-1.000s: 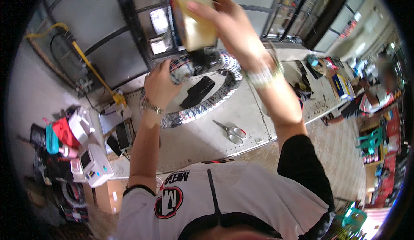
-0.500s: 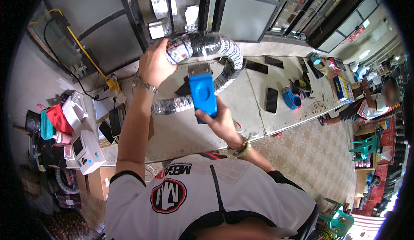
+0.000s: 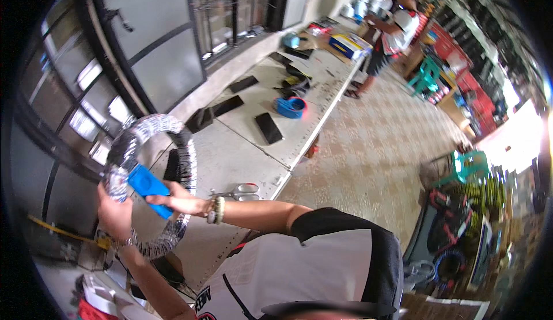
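A tyre-like ring (image 3: 187, 156), wrapped in shiny patterned and dark film, stands tilted above the left part of the long table. Closed around its near left side is my left hand (image 3: 117, 213). My right hand (image 3: 180, 199) grips a flat blue hand-held tape dispenser (image 3: 148, 183) with a round recess in its face. The dispenser's far end lies against or very close to the wrapped ring, near my left fingers; whether it touches I cannot tell.
Scissors (image 3: 245, 191) lie near the front edge of the table (image 3: 253, 164). Beyond are several black phones (image 3: 268, 128), a blue tape roll (image 3: 290, 107) and a blue-yellow box (image 3: 349, 46). Another person (image 3: 397, 29) stands by the far end. Barred windows line the left.
My view has swung toward the right, so table and hands appear further left. The ring now stands more upright. The dispenser has tilted and stays in my right hand.
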Available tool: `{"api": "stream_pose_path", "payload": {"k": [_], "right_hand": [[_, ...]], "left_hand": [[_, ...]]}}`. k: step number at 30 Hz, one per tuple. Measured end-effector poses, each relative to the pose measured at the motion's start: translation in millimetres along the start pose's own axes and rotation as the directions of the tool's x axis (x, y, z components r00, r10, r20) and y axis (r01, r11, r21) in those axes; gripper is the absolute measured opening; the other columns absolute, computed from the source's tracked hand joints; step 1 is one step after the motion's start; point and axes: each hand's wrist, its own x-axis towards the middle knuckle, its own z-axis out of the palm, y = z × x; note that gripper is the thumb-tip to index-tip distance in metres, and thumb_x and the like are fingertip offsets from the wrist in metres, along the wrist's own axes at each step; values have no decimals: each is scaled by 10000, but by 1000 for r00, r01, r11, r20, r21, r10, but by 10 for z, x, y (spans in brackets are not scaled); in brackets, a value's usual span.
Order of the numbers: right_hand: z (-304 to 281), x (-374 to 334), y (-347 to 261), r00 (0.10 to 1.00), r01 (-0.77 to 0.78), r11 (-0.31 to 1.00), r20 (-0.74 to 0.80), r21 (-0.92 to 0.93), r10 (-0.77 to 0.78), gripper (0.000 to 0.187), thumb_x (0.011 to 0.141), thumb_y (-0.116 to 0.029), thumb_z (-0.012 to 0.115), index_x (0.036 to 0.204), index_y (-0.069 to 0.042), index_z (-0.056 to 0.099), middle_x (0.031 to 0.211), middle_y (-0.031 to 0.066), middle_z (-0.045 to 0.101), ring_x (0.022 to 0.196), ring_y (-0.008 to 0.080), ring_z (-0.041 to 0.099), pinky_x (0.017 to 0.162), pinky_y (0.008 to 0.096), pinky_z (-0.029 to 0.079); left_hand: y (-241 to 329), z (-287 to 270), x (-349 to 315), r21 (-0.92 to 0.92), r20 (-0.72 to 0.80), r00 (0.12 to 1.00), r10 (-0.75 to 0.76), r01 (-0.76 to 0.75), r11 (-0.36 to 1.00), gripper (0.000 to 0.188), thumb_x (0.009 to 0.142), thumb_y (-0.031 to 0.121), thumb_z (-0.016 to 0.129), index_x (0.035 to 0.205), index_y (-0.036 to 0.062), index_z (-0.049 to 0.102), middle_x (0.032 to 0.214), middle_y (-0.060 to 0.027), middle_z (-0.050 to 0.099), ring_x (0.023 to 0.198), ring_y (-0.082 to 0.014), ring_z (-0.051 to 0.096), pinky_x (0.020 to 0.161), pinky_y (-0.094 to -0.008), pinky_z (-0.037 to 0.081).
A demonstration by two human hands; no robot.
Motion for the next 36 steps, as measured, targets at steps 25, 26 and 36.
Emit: {"api": "stream_pose_path", "payload": {"k": [25,26,36], "right_hand": [[-2698,-761,1042,928,-369,-59,-364,-928,-74,606,797,-434,739,1255,-84,554,1082,186,676,917,378,674,845,513,492],[-2888,-750,1184,913,-402,-91,-393,-911,-109,629,782,-426,760,1253,-73,538,1098,189,674,950,378,669,894,523,464],[-2814,-496,1688,687,-564,-96,-401,-820,-606,962,659,-397,871,1402,-8,399,1475,236,320,1299,425,357,1037,543,310]], "left_hand": [[196,-272,403,-302,-78,915,397,-401,865,1050,640,316,912,1490,79,342,1462,-245,413,1361,-379,404,1131,-449,334],[274,-132,508,-417,114,938,326,-253,873,1045,642,358,907,1491,118,348,1488,-199,417,1363,-341,423,1130,-434,347],[132,-40,896,-20,183,979,93,-91,996,676,653,165,750,1292,127,533,1118,-229,661,1067,-390,628,884,-436,528]]}}
